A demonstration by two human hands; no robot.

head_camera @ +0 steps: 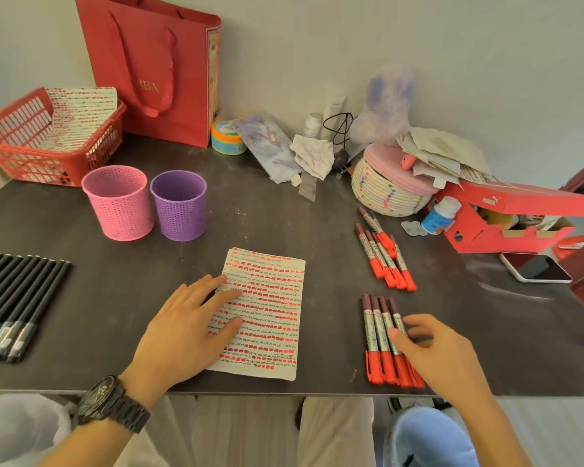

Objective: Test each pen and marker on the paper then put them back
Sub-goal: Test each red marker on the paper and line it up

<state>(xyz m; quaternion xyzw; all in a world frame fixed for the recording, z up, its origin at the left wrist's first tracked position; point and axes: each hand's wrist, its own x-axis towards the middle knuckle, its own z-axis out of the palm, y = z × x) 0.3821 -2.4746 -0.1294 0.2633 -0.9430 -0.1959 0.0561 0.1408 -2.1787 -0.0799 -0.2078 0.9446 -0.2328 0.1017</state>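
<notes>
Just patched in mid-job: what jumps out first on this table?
The paper, centre front and striped with orange-red marks, draws the eye first, with the left hand flat on its left edge. To its right the right hand touches the near bunch of orange markers; a row of black pens lies at the far left.

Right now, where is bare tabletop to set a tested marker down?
Bare dark tabletop lies between the row of black pens and the red-marked paper sheet, and right of the near orange-capped markers, nearer than the white phone. Crowded: the back right, around the woven rope basket and red cardboard shoebox.
</notes>
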